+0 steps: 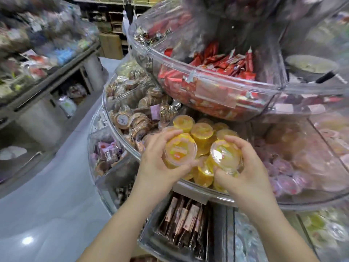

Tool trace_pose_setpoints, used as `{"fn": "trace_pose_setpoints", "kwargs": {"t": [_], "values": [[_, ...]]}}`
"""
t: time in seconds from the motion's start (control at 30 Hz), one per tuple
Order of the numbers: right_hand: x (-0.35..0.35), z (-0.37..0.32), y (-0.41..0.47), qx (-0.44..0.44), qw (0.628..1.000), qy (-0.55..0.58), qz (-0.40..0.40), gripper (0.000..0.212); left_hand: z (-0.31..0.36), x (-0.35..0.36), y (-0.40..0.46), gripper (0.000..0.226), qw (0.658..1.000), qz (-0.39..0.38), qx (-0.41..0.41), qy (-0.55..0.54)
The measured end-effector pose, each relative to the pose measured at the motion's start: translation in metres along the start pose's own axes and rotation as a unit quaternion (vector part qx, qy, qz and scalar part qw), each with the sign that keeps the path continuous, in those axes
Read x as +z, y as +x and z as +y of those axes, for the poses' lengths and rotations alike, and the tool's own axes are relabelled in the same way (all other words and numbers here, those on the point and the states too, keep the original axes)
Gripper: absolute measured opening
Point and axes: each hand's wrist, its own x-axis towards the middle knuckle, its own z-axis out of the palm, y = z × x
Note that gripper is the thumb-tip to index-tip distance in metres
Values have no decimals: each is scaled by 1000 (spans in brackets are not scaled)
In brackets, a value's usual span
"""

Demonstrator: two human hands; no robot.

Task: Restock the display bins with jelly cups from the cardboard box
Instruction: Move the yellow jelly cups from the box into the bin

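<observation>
Head: jelly cups (180, 151) between curled fingers (171, 133).

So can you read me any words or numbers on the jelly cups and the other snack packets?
None can be read.
Lid print on the yellow plastic jelly cup in the left hand: blurred.
Lid of the second yellow jelly cup in the right hand: glare, unreadable.
Round label on the brown cookie pack: too small.
Red foil sachets: too blurred.

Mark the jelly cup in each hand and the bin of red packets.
Left-hand jelly cup (180, 151), head view, on its clear lid.
Right-hand jelly cup (225, 156), head view, on its clear lid.
Red packet bin (217, 80), head view, on its clear front rim.
</observation>
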Motion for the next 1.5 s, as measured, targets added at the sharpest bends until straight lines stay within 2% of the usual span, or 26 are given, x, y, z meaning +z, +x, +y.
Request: {"fn": "trace_pose_setpoints", "kwargs": {"t": [0.13,0.33,0.47,0.53,0.63,0.83,0.93,1.13,1.27,1.5], "values": [[1,14,10,3,998,-56,16,58,-6,10,2,65,1000,-22,-18,-13],[9,35,22,2,992,-119,40,64,-17,15,2,71,997,-12,-48,-64],[14,39,27,-35,981,-178,61,50,-18,14,8,70,996,-5,-56,-71],[16,41,26,-59,973,-213,64,45,-17,12,13,59,998,-9,-43,-40],[17,43,23,-70,973,-210,66,43,-14,8,20,50,1000,-20,-9,0],[11,47,17,-93,973,-198,78,43,-7,8,43,58,985,-81,126,89],[9,48,14,-100,971,-202,81,44,-9,7,52,65,978,-113,126,119],[6,49,12,-97,971,-204,75,45,-21,9,55,48,954,-209,117,179],[8,50,12,-105,967,-219,75,46,-26,8,56,36,920,-178,199,286],[9,55,9,-153,959,-221,92,43,-34,6,52,26,924,-161,228,260]]}}
